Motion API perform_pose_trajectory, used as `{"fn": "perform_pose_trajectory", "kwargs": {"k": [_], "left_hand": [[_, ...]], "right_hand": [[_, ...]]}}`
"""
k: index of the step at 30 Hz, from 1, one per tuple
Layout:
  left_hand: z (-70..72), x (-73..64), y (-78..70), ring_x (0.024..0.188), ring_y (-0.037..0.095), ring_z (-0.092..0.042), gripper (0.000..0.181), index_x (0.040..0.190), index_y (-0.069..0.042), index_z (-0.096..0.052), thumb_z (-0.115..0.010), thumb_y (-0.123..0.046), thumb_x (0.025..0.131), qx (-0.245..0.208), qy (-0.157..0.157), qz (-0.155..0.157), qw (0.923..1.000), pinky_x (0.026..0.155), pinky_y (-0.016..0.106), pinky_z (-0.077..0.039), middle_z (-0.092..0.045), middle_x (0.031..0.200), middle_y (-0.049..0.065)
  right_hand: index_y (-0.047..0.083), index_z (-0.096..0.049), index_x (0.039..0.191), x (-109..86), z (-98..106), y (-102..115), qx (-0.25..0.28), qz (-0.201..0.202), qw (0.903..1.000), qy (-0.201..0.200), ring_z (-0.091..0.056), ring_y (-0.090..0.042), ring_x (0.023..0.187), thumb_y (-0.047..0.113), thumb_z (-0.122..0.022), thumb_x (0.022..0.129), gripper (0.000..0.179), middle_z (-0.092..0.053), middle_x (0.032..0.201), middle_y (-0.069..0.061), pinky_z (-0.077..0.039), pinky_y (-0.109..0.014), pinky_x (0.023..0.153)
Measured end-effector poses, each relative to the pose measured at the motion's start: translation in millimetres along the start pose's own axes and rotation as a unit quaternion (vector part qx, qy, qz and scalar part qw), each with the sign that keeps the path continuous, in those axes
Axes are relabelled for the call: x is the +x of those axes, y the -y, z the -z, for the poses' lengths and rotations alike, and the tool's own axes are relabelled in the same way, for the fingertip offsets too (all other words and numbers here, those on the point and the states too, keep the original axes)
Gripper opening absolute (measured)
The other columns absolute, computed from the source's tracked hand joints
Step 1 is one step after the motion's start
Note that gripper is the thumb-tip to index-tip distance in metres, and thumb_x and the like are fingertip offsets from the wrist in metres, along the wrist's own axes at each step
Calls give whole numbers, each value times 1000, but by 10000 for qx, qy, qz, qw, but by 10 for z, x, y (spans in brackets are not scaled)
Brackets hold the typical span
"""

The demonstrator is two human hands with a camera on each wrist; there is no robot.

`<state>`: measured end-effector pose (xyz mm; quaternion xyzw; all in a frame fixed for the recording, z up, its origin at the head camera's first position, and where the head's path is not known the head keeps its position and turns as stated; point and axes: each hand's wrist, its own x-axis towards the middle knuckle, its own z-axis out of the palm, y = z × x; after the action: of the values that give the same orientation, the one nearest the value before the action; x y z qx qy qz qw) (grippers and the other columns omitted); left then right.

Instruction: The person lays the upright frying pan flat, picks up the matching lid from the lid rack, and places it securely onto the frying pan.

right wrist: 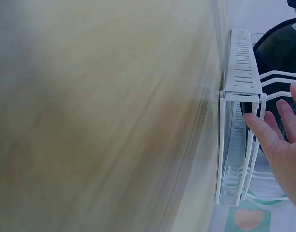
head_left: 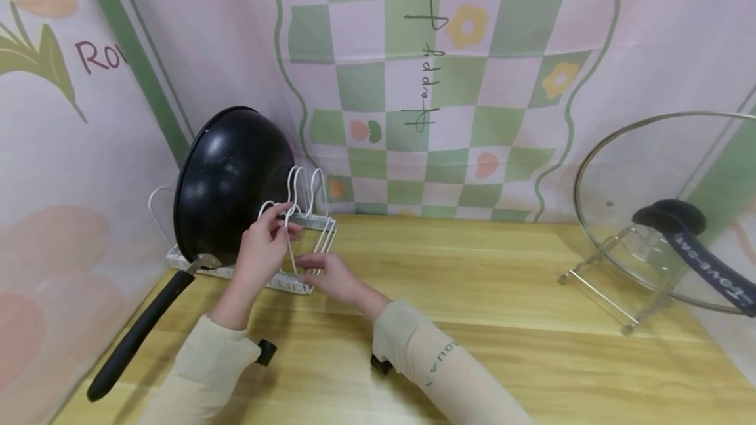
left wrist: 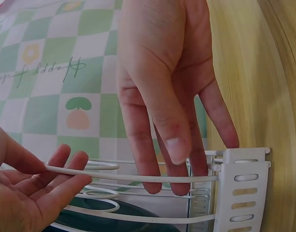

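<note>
A white wire pot rack point(head_left: 289, 283) has tall looped dividers rising from its slotted base. My left hand point(head_left: 260, 248) pinches the upper part of one wire divider point(head_left: 290, 248) between thumb and fingers. Lower down, my right hand point(head_left: 333, 277) is near the foot of that divider. In the left wrist view, the right hand point(left wrist: 162, 87) has its fingers extended across the wires close to the slotted base point(left wrist: 242, 193). A black wok point(head_left: 224, 176) leans on its side in the rack's left part, its long handle point(head_left: 142, 340) pointing toward me.
At the right, a large glass lid point(head_left: 608, 182) stands tilted on a wire stand point(head_left: 602, 297), with a black lettered handle piece point(head_left: 703, 261) in front. A patterned cloth point(head_left: 413, 84) hangs behind the wooden tabletop point(head_left: 461, 267). Another printed cloth point(head_left: 53, 169) borders the left side.
</note>
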<state>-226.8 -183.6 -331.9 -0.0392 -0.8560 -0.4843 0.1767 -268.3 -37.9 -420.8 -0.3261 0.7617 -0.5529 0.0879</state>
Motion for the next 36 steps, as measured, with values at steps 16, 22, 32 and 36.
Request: {"fn": "perform_pose_trajectory", "kwargs": {"k": [16,22,32,36], "left_hand": [[-23,6,9,93,36,-73,45,141,4,-55,-45,11,98,-153,-18,-43,9999,73,11,-48,-74,100,23],[-27,-2,-16,92,36,-73,45,141,4,-56,-45,12,98,-160,-82,-77,9998,75,16,-51,-74,99,22],[-27,-32,31,93,36,-74,44,140,2,-58,-46,10,99,-232,-174,-6,9996,73,10,-48,-74,99,22],[-40,-20,47,93,36,-73,44,141,1,-57,-46,10,99,-299,-119,-18,9995,73,10,-49,-74,100,22]], "right_hand": [[-3,-74,112,22,-107,-1,-1120,-83,9926,-465,-67,-29,111,-3,-73,90,22,-73,116,-14,-52,-36,99],[-1,-75,110,26,-118,20,-1373,-68,9896,-423,-69,-27,108,-6,-74,87,23,-75,113,-12,-53,-32,94],[-1,-75,106,59,-135,42,-1718,31,9847,-276,-70,-26,103,-8,-73,86,22,-76,105,-12,-54,-29,91],[-2,-75,105,57,-126,43,-1644,-2,9860,-292,-70,-27,102,-9,-72,86,21,-75,105,-12,-54,-30,91]]}}
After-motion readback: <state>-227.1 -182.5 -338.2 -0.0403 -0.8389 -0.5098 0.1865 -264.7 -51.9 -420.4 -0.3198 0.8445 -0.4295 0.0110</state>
